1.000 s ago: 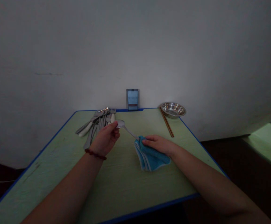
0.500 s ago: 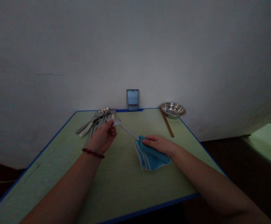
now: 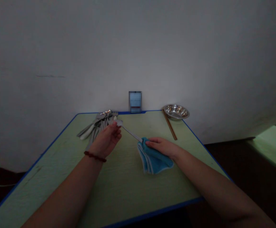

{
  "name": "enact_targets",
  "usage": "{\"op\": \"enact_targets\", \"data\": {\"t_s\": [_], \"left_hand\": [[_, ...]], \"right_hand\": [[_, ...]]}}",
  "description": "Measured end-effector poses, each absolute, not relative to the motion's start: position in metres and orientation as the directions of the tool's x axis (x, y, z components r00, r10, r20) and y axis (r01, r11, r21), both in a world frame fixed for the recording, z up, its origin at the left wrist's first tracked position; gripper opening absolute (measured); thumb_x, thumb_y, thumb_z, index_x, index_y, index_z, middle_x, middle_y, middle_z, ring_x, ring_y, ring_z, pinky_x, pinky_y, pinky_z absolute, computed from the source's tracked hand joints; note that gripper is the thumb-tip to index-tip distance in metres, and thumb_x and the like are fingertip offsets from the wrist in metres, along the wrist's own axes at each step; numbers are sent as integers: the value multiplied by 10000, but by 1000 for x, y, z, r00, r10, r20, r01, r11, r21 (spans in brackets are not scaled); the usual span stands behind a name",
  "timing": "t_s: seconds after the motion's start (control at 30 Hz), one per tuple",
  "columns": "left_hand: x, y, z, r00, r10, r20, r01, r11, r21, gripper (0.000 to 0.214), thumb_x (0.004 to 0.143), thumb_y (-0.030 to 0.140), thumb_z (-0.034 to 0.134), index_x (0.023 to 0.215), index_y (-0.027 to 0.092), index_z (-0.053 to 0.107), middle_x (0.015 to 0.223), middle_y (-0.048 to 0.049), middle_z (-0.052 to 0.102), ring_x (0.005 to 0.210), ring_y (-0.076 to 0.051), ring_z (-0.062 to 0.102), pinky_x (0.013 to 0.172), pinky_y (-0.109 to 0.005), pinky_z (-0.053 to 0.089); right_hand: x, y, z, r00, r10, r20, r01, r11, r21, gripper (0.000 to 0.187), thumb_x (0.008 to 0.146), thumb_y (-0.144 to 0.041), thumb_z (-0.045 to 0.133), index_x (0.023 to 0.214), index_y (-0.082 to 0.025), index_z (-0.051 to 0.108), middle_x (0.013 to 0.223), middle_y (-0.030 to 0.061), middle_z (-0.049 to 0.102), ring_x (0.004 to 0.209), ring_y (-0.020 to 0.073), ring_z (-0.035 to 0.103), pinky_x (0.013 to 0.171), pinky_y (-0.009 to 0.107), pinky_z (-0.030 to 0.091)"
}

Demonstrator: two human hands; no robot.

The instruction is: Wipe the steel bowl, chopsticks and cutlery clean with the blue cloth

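The blue cloth (image 3: 155,161) is bunched in the right hand (image 3: 161,145), whose thumb and fingers close over its top, around the handle end of a spoon (image 3: 131,133). Whether its lower folds touch the surface (image 3: 128,196) is unclear. The spoon runs from the cloth up and left to the left hand (image 3: 107,136), which pinches the round end between thumb and fingers. A dark red bracelet (image 3: 94,156) circles that wrist.

Compared with a second ago, the left hand sits slightly farther left of the cloth, while the right hand has barely moved. A little more bare handle shows between them, so the cloth seems to cover less of the spoon, probably only the handle's tip.

Left of the cloth and beyond it lies a pile of cutlery (image 3: 98,123), partly behind the left hand. Beyond the cloth to its right are chopsticks (image 3: 169,125) and a metal bowl (image 3: 176,112).
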State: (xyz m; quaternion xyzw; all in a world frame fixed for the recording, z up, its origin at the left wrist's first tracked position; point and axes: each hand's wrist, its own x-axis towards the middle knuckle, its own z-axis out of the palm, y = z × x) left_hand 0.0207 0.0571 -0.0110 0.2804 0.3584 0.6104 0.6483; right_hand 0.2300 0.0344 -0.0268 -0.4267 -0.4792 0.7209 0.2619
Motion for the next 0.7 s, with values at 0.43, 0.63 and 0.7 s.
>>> {"op": "enact_targets", "data": {"t_s": [0.43, 0.63, 0.7], "left_hand": [[33, 46, -14, 217, 956, -196, -323, 260, 910, 248, 566, 138, 696, 808, 154, 645, 784, -16, 595, 695, -80, 521, 585, -165, 403], [36, 45, -18, 277, 949, -152, -261, 227, 938, 199, 597, 251, 681, 772, 175, 623, 850, -21, 586, 841, -124, 514, 681, -208, 386], [36, 45, -21, 301, 946, -123, -274, 209, 939, 185, 604, 263, 676, 756, 186, 602, 851, -12, 579, 844, -127, 514, 702, -226, 386]], "right_hand": [[229, 35, -28, -507, 798, -325, -6, -380, -925, 214, 675, -385, 583, 767, -196, 619, 625, -36, 617, 532, 81, 533, 573, 239, 415], [230, 36, -29, -519, 793, -320, -28, -390, -920, 222, 663, -386, 597, 760, -188, 621, 639, -30, 621, 546, 85, 539, 584, 244, 420], [230, 36, -28, -523, 787, -327, -22, -396, -918, 222, 665, -388, 595, 751, -185, 622, 643, -26, 623, 551, 86, 542, 584, 244, 422]]}}
